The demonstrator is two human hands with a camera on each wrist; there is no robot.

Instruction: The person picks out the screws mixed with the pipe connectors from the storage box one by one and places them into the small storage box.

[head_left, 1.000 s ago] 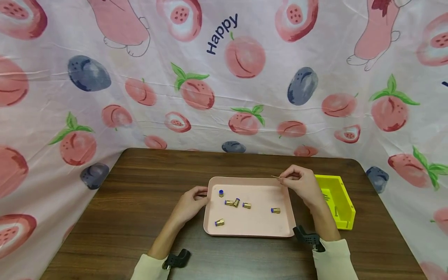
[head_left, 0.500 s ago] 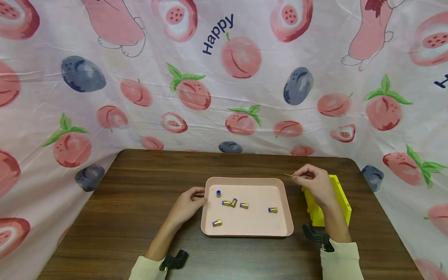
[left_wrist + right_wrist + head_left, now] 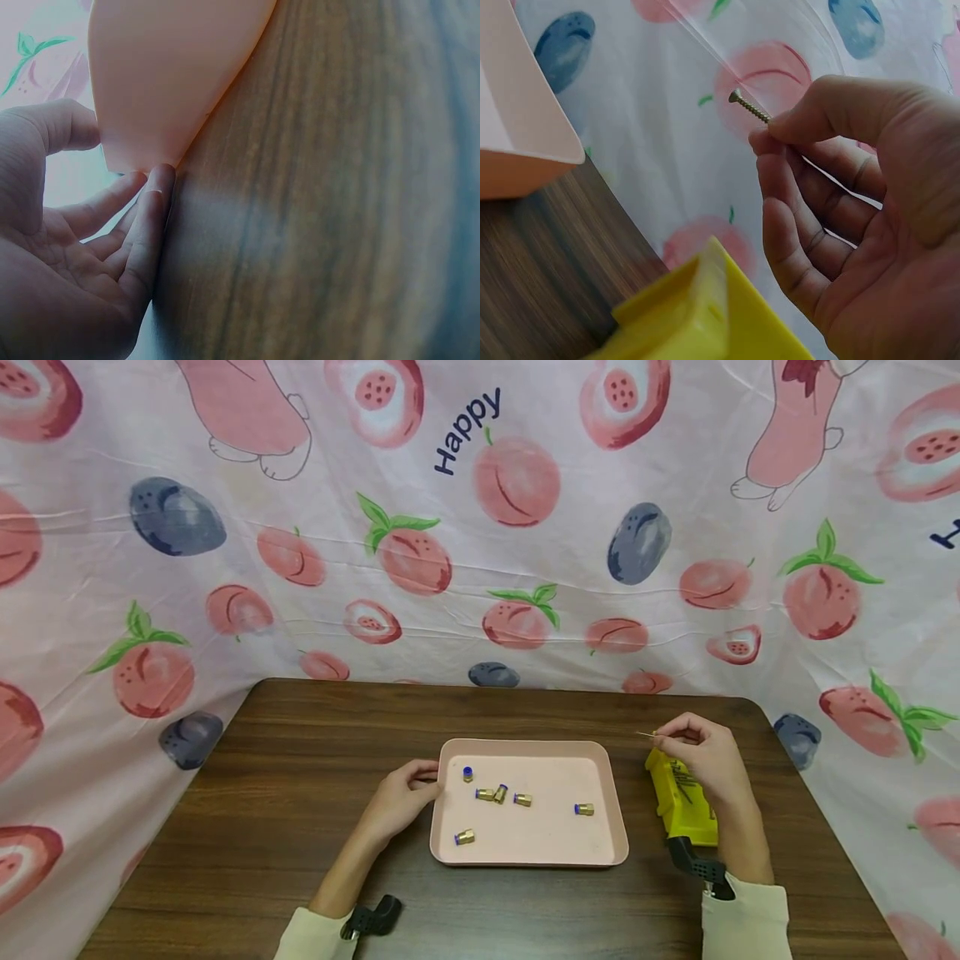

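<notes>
Between thumb and fingertips my right hand point(image 3: 705, 756) pinches a small brass-coloured screw point(image 3: 748, 106), its head sticking out past the fingers. That hand is raised above the yellow bin point(image 3: 686, 814), which holds several dark screws and is partly hidden by the forearm. My left hand point(image 3: 405, 797) holds the left rim of the pale pink tray point(image 3: 528, 852), thumb at the rim and fingers along the outer wall in the left wrist view. In the tray lie several brass fittings with blue collars, among them one fitting point(image 3: 522, 800) near the middle and another point(image 3: 584, 809) towards the right.
The brown wood-grain table point(image 3: 337, 718) carries the tray and, to its right, the bin. A fruit-printed cloth point(image 3: 435, 635) hangs behind and along both sides of the table.
My right hand has moved right with the screw, from the tray's far right corner to above the bin. My left hand stays on the tray rim, and the fittings lie as before.
</notes>
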